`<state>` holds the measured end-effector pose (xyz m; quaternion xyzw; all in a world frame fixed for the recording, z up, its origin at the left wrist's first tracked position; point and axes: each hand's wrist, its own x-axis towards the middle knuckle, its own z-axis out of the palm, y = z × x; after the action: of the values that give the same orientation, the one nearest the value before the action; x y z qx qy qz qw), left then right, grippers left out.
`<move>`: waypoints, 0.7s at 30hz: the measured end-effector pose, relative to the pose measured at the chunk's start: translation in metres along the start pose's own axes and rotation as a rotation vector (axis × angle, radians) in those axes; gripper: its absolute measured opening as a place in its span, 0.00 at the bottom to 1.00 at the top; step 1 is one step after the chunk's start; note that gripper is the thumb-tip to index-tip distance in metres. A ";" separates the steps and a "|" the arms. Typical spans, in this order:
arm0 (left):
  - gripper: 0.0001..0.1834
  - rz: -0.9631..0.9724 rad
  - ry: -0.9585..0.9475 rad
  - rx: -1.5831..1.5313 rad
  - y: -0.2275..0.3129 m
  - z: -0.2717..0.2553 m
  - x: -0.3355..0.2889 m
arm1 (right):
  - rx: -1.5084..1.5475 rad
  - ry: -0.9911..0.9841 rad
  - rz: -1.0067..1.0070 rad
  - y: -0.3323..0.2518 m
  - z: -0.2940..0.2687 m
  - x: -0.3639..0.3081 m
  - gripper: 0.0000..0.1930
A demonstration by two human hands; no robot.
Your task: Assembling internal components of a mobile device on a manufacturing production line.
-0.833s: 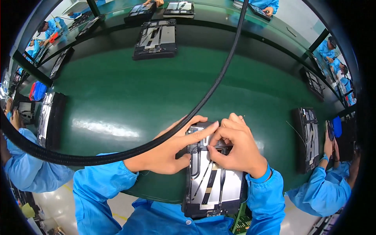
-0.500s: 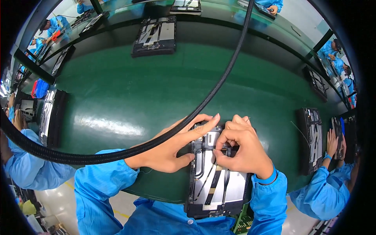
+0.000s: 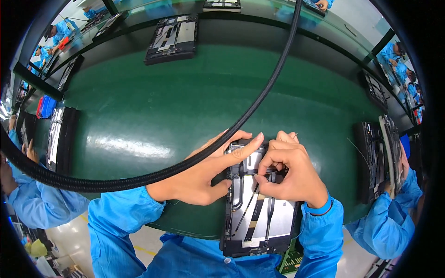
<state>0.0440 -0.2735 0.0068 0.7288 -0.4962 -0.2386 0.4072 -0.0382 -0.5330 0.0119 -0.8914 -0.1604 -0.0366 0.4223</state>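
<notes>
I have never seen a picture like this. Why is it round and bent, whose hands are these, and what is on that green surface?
The picture comes from a wide-angle camera worn on a person's head, looking down, so straight edges curve near the rim. There is no machine here: the two bare hands in blue sleeves belong to the wearer. The left hand rests on the left edge of an opened flat device with its finger stretched over the top. The right hand pinches a small part near the top of the device; the part itself is too small to make out. The device lies on a green belt. More opened devices lie farther along. The thick black cable hangs close to the camera. Other workers in blue stand at the sides.
</notes>
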 end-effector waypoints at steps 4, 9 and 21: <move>0.62 -0.007 0.011 0.002 -0.003 0.003 0.000 | 0.018 -0.011 0.002 0.004 -0.001 -0.001 0.07; 0.48 0.198 0.412 0.174 -0.004 0.019 -0.012 | -0.019 -0.064 -0.017 0.002 -0.004 -0.001 0.07; 0.34 0.386 0.427 0.516 -0.006 0.043 -0.034 | 0.005 -0.072 -0.062 0.002 -0.002 0.003 0.05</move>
<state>0.0017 -0.2569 -0.0241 0.7339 -0.5718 0.1324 0.3419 -0.0347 -0.5352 0.0124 -0.8857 -0.2029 -0.0172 0.4171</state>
